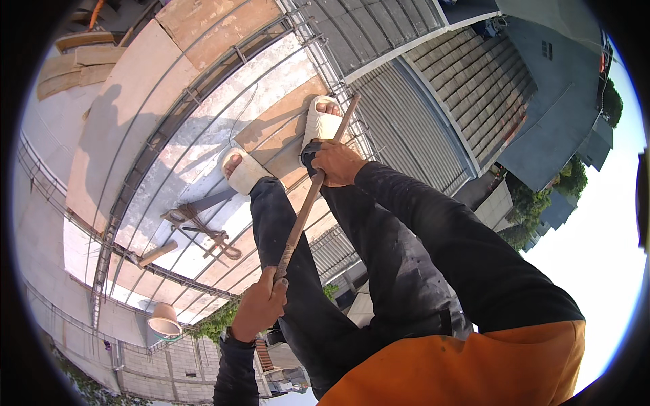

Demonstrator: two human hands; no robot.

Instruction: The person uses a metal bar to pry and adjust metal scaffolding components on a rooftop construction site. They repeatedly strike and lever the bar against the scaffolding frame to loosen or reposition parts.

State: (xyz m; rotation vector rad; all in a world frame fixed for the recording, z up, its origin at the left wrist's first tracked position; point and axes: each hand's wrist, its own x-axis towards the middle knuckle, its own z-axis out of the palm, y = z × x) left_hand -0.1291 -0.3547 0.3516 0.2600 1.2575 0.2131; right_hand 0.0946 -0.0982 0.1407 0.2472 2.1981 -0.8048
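Head view: my left hand [261, 308] and right hand [336, 162] have fingers wrapped around a rusty rod [313, 191], spaced apart for leverage over rebar [203, 101].

Hard daylight fills the scene, seemingly from a high sun. A dark, sharp-edged shadow [112, 128] of a person falls across the pale boards [223, 27] at upper left. The sky [596, 271] at right is blown out to white glare. The fisheye lens bends the rebar [203, 88] and roof lines toward the rim, which ends in a black border. The centre is crisp; the far lower-left edge looks softer and dimmer.
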